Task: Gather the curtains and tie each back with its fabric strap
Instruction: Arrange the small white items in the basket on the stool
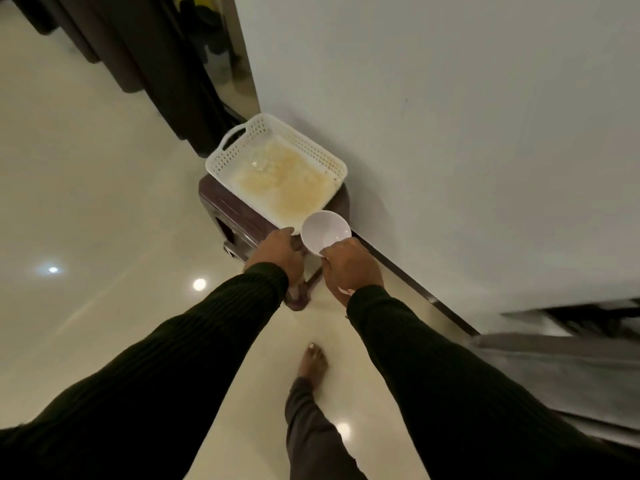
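Observation:
A dark curtain hangs in folds at the upper left, beside a glass door. No fabric strap shows. My right hand pinches the rim of an empty white bowl, held just past the near edge of a white perforated basket. My left hand reaches to the basket's near corner, fingers curled down over the stool's edge; what they hold is hidden.
The basket holds pale yellowish pieces and sits on a dark brown plastic stool against the white wall. Glossy cream floor tiles spread to the left. My bare foot steps forward below. A grey blurred surface lies at right.

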